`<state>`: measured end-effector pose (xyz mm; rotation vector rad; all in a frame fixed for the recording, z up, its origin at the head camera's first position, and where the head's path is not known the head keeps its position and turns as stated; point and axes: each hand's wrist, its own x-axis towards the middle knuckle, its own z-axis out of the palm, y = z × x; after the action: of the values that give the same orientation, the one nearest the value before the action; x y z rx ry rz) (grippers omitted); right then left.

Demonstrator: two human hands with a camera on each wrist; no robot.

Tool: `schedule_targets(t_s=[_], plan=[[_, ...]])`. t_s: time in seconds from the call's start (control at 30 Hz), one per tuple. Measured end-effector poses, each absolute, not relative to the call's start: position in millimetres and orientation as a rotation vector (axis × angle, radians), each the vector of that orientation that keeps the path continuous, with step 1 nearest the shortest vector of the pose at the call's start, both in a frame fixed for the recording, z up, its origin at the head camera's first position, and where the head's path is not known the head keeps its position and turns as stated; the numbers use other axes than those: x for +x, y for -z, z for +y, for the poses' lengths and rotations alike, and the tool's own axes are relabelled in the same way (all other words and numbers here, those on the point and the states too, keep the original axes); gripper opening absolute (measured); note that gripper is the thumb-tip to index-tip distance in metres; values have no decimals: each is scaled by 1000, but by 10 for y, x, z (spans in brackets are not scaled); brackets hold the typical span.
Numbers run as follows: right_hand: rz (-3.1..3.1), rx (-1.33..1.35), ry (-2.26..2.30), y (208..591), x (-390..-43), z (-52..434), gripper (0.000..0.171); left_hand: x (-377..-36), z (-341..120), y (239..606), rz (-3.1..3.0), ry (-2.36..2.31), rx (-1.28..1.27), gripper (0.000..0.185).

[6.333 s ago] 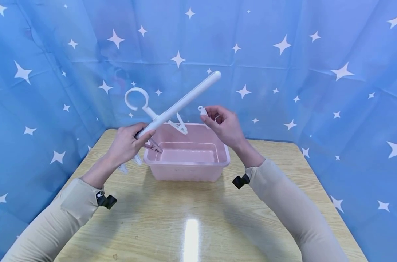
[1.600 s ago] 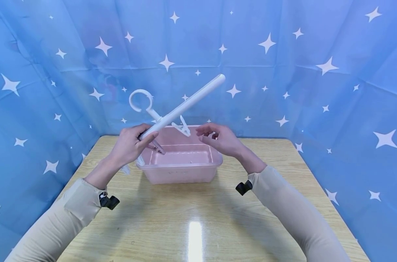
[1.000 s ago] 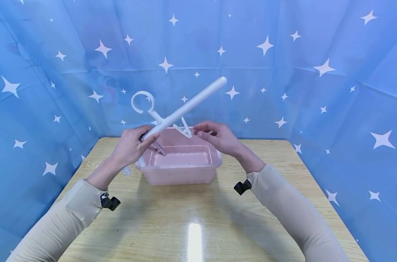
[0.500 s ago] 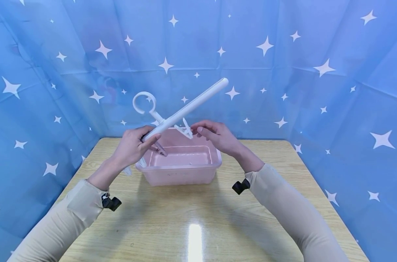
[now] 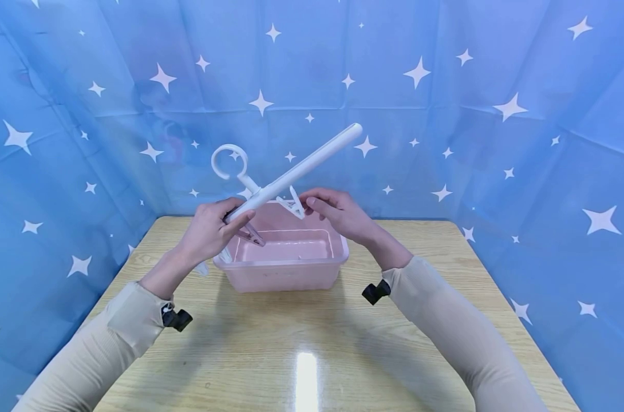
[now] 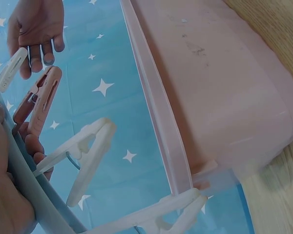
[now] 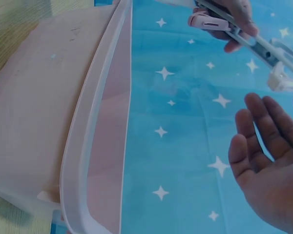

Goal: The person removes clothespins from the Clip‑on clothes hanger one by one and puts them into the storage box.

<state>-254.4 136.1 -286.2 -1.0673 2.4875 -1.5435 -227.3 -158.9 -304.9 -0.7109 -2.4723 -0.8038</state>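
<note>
Light wooden surface [image 5: 301,343] carries a translucent pink plastic bin [image 5: 283,269]. Above it, the left hand [image 5: 209,232] grips a white plastic clip-hanger bar [image 5: 291,171], fingers curled round it, tilted up-right. Right hand [image 5: 340,214], fingers loosely spread, touches a white plastic clothespin [image 5: 293,203] hanging off the bar.

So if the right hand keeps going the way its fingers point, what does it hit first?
Most likely the white clip hanging from the hanger bar; the right hand has its fingertips right beside it, though depth is unclear.

A staged recording booth, not a lived-in room. Blue star-printed cloth [image 5: 446,86] walls in a wooden table [image 5: 301,343] on the left, right and far sides.
</note>
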Motion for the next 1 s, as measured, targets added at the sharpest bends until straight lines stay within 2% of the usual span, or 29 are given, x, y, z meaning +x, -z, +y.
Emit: schedule_targets(t_s=[1.0], plan=[[2319, -1096, 1642, 2794, -2526, 1248, 39, -2262, -1513, 3020, -2474, 784, -751, 26]])
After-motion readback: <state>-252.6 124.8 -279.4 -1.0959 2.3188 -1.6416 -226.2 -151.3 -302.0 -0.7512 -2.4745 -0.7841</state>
